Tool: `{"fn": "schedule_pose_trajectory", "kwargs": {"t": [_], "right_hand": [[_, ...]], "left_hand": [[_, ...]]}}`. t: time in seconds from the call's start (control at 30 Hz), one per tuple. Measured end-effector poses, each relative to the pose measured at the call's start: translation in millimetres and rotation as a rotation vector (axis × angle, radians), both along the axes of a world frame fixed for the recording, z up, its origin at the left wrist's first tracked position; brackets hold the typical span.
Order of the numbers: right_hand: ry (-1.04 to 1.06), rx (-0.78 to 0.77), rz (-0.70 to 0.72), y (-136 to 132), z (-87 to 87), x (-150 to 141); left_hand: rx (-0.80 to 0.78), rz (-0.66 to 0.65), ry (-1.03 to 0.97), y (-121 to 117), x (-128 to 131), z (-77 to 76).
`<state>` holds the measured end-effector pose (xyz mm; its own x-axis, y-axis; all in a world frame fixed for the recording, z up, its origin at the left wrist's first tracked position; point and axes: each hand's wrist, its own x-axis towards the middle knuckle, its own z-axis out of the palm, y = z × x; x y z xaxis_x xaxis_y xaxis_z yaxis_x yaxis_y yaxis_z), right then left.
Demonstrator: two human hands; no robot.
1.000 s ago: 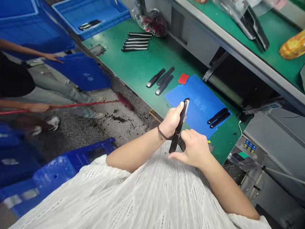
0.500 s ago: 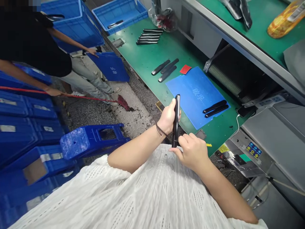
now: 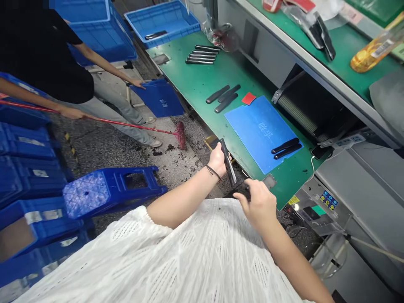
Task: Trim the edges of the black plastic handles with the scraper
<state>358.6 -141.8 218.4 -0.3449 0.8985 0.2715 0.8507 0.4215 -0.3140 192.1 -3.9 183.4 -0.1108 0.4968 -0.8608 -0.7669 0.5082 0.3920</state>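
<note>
My left hand [image 3: 217,160] is wrapped round a long, glossy black handle-shaped piece [image 3: 228,162], which tilts with its lower end toward my right hand. My right hand [image 3: 260,197] is just off that end, thumb apart and fingers curled. A thin dark tip pokes out by its fingertips; the rest of what it holds is hidden. Beyond my hands, a blue mat [image 3: 249,122] lies on the green table, bearing two black pieces [image 3: 285,147] of like shape. Several more grey-black pieces [image 3: 222,98] lie past the mat, near a red square [image 3: 249,98].
A row of black pieces [image 3: 203,54] lies at the table's far end, by a blue crate [image 3: 164,23]. At left, another person [image 3: 47,59] holds a red-handled broom [image 3: 132,125] and a blue sheet [image 3: 162,101]. A blue stool [image 3: 110,189] and stacked blue bins [image 3: 28,176] are nearby.
The black piece has swung from nearly upright to slanted, and my right hand has come away from its lower end. The other person's broom and blue sheet have shifted right.
</note>
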Motion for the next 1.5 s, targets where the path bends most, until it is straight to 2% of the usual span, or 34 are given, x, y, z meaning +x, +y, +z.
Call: {"fn": "schedule_pose_trajectory", "kwargs": {"t": [0.07, 0.13, 0.2, 0.23, 0.27, 0.37, 0.43, 0.5, 0.53, 0.6, 0.63, 0.7, 0.77, 0.8, 0.87, 0.97, 1.1, 1.27, 1.37, 1.5], "right_hand": [[-0.112, -0.099, -0.082, 7, -10.6, -13], [-0.343, -0.288, -0.125, 16, -19.5, -28], [-0.513, -0.505, -0.145, 22, -21.2, -48], [-0.489, -0.580, -0.156, 23, -18.3, -60], [-0.376, -0.627, -0.167, 22, -13.2, -74], [0.220, -0.631, -0.122, 7, 8.4, -120], [0.463, -0.506, -0.074, -6, 20.3, -148], [0.515, -0.310, -0.086, -17, 27.8, -168], [0.515, -0.213, -0.121, -21, 30.7, -174], [0.514, -0.076, -0.199, -30, 37.6, -178], [0.517, -0.042, -0.219, -35, 42.3, -177], [0.526, -0.008, -0.202, -44, 53.9, -173], [0.539, -0.007, -0.142, -54, 66.7, -166], [0.548, -0.021, -0.119, -59, 72.4, -161], [0.565, -0.086, -0.107, -67, 81.4, -148], [0.526, -0.132, -0.057, -74, 87.8, -118], [0.362, -0.045, 0.090, -74, 92.4, -61], [0.282, -0.067, 0.190, -74, 97.4, 20], [0.252, -0.051, 0.200, -76, 96.8, 67], [0.208, 0.075, 0.204, -80, 95.5, 120]], "left_hand": [[-0.002, 0.026, -0.014, 1, -28, -1.0], [0.003, 0.044, -0.025, 0, -57, 0.5], [0.013, 0.054, -0.035, -3, -84, 4.3], [0.019, 0.058, -0.039, -5, -96, 6.8], [0.027, 0.060, -0.042, -8, -107, 9.4], [0.067, 0.061, -0.042, -15, -129, 15.5], [0.093, 0.044, -0.059, -21, -135, 16.1], [0.142, -0.033, -0.045, -30, -139, 14.4], [0.196, -0.094, 0.031, -36, -141, 13.7], [0.428, -0.199, 0.399, -51, -146, 14.6], [0.614, -0.239, 0.660, -59, -149, 17.0], [1.098, -0.335, 1.112, -74, -154, 25.1], [1.565, -0.515, 1.257, -86, -154, 35.2], [1.716, -0.586, 1.256, -89, -151, 39.8], [1.837, -0.608, 1.258, -93, -141, 46.6], [1.838, -0.550, 1.298, -93, -120, 53.5], [1.837, -0.558, 1.313, -98, -81, 64.5], [1.899, -0.541, 1.404, -111, -7, 81.3], [1.902, -0.544, 1.476, -119, 39, 88.8], [1.842, -0.532, 1.539, -134, 92, 92.4]]}}
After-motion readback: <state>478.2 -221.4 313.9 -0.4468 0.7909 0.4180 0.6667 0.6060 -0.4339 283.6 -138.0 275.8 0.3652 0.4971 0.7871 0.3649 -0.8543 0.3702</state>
